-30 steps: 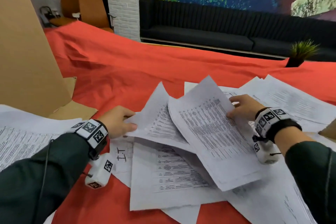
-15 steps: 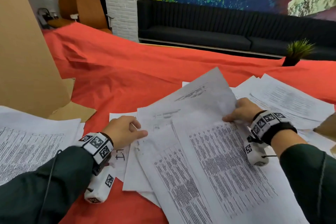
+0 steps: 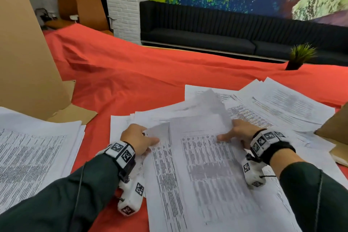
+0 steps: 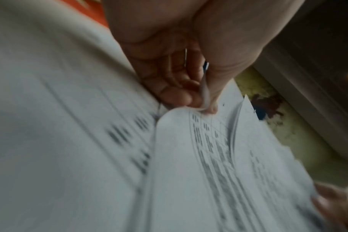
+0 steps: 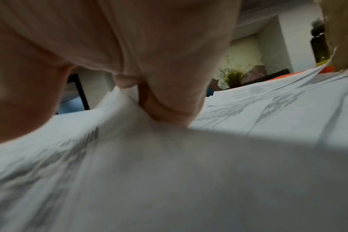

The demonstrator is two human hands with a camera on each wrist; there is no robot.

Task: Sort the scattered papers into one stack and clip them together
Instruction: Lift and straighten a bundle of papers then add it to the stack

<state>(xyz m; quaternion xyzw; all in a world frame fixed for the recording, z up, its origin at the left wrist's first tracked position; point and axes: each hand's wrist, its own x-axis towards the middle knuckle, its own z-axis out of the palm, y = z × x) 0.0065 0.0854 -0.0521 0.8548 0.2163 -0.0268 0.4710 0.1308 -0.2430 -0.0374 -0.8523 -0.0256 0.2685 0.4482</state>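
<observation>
Hands, left (image 3: 138, 140) and right (image 3: 238, 132), each grip pinching the papers (image 3: 203, 165).

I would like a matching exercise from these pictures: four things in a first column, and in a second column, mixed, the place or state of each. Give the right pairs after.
Things
1. left hand
2. right hand
3. small plant
4. cardboard sheet

Places or states
A. stands at the far right edge of the red cloth
B. rises at the left edge of the view
C. pinches the left edge of the printed sheets
D. holds the right edge of the printed sheets

Pairs: 1-C, 2-D, 3-A, 4-B
</observation>
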